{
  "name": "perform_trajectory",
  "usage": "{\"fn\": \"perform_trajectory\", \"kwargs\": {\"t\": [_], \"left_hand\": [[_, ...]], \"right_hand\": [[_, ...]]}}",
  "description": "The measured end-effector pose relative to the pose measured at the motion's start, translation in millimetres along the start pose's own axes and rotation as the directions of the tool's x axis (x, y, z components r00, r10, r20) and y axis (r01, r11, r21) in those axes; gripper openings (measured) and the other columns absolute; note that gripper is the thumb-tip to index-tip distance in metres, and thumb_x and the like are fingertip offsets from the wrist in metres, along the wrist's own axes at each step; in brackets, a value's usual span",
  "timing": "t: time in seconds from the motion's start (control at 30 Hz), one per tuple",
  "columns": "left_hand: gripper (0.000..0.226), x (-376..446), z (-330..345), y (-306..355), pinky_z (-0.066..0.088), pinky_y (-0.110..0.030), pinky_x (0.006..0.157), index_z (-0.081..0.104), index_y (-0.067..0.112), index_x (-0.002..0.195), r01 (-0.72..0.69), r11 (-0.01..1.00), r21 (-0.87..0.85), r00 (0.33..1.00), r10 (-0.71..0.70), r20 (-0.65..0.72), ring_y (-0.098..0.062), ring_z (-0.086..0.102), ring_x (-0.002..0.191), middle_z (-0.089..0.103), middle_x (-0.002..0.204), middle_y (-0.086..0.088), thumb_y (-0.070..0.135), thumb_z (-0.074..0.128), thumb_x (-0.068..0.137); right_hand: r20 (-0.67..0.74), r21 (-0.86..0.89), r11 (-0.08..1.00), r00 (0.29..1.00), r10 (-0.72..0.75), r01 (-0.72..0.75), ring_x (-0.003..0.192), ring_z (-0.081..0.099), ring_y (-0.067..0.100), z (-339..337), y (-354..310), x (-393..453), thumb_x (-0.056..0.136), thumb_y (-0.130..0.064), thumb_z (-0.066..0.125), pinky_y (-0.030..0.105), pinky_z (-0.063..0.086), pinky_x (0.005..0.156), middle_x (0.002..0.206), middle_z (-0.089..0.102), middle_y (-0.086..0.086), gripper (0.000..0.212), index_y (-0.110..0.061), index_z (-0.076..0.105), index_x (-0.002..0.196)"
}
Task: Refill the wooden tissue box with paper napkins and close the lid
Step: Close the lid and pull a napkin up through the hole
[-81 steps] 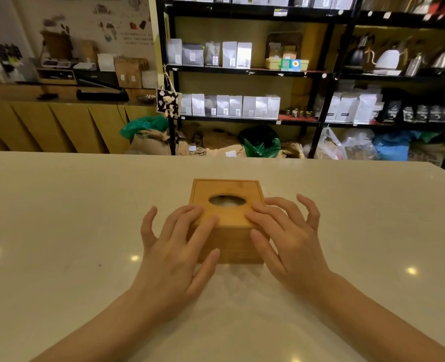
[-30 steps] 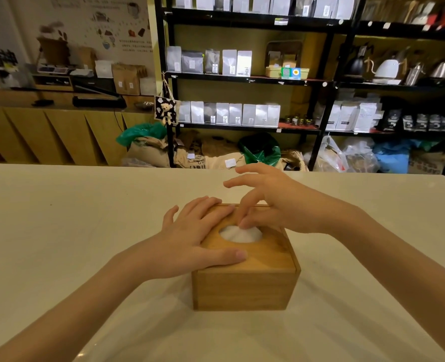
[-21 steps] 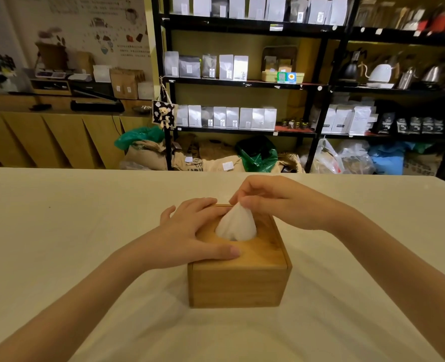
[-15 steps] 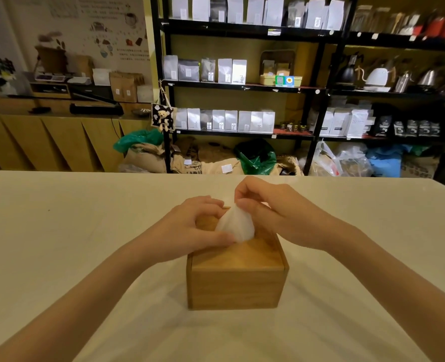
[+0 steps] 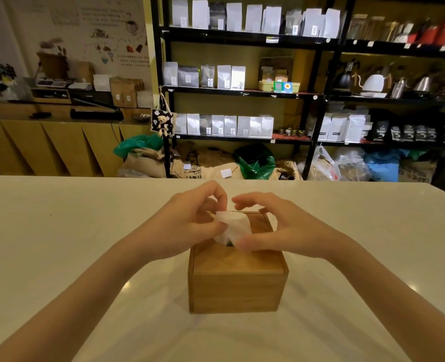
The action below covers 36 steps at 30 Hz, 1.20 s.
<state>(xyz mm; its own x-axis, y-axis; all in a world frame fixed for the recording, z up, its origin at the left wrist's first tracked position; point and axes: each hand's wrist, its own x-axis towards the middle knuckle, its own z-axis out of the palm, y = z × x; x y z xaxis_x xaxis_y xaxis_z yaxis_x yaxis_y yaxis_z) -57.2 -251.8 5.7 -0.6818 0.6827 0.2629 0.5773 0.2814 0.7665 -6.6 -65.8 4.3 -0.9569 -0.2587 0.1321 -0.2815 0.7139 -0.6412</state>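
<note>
Box [image 5: 237, 280] on desk [image 5: 59, 231], lid shut, napkin [image 5: 232, 226] drawn through its slot and pinched by left hand [image 5: 187, 228] and right hand [image 5: 276, 231]: finishing step, seemingly needing only shaping and release.

I have the tissue box [image 5: 237, 280] sitting on the counter [image 5: 59, 244], about centre and close in front of me. Its lid [image 5: 238, 262] lies on top, and a napkin [image 5: 232, 227] sticks up out of the lid's opening. My left hand [image 5: 187, 226] is over the box's left side, pinching the napkin; my right hand [image 5: 273, 228] is over the right side, thumb against the napkin's base (how firmly, I cannot tell). Behind the counter stand shelves [image 5: 242, 91] with bags on them, sacks [image 5: 148, 163] on the floor beneath, and a cabinet [image 5: 46, 147] off to the left.
</note>
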Motion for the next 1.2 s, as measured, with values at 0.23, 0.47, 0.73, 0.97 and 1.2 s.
{"fn": "perform_trajectory", "kwargs": {"t": [0.23,0.47,0.73,0.97,1.2], "left_hand": [[0.061,-0.6,1.9,6.9,0.054,-0.014,0.074,0.051,0.041,0.102,-0.117,0.975,-0.189,0.992,0.106,-0.069,-0.003,0.06,0.089,0.06,0.101,0.019,-0.003,0.075,0.066],[0.058,2.1,-3.4,-4.5,0.053,-0.013,0.072,0.052,0.039,0.108,-0.089,0.95,-0.299,0.98,0.03,-0.197,0.002,0.06,0.086,0.06,0.106,0.017,0.02,0.075,0.059],[0.049,7.8,6.3,-9.1,0.046,-0.002,0.054,0.042,0.047,0.106,0.21,0.936,-0.283,0.977,-0.211,0.026,0.002,0.063,0.07,0.056,0.09,0.016,0.024,0.07,0.074],[0.05,8.8,-3.0,-17.6,0.052,-0.011,0.057,0.051,0.041,0.104,0.132,0.921,-0.367,0.979,-0.179,-0.099,0.005,0.066,0.075,0.067,0.096,0.008,0.008,0.07,0.073],[0.035,9.5,-0.5,-24.7,0.049,-0.008,0.052,0.055,0.036,0.1,0.024,0.966,-0.259,0.925,-0.12,-0.36,0.002,0.065,0.063,0.071,0.065,0.01,0.011,0.066,0.078]], "right_hand": [[0.092,0.215,0.976,0.995,-0.048,0.027,0.087,0.054,-0.013,10.3,-1.6,-1.9,0.076,-0.022,0.072,0.01,0.048,0.078,0.099,0.056,-0.017,0.037,-0.043,0.049,0.097],[-0.127,0.485,0.872,0.992,-0.01,0.07,0.082,0.065,-0.009,0.4,9.4,-2.5,0.076,-0.006,0.068,0.009,0.051,0.067,0.09,0.067,-0.02,0.039,-0.039,0.058,0.094],[-0.271,0.511,0.85,0.963,0.015,0.131,0.084,0.068,0.0,-5.9,17.7,-2.9,0.081,-0.003,0.061,0.012,0.052,0.069,0.079,0.073,-0.021,0.027,-0.028,0.065,0.092],[-0.262,0.509,0.855,0.964,0.037,0.106,0.078,0.068,-0.004,-10.9,21.0,-2.9,0.083,-0.004,0.058,0.012,0.054,0.064,0.075,0.072,-0.025,0.029,-0.032,0.062,0.091],[-0.27,0.478,0.875,0.96,0.071,0.07,0.08,0.069,0.004,-11.6,24.1,-1.5,0.084,-0.008,0.06,0.019,0.057,0.067,0.089,0.072,-0.011,0.024,-0.027,0.062,0.098]]}}
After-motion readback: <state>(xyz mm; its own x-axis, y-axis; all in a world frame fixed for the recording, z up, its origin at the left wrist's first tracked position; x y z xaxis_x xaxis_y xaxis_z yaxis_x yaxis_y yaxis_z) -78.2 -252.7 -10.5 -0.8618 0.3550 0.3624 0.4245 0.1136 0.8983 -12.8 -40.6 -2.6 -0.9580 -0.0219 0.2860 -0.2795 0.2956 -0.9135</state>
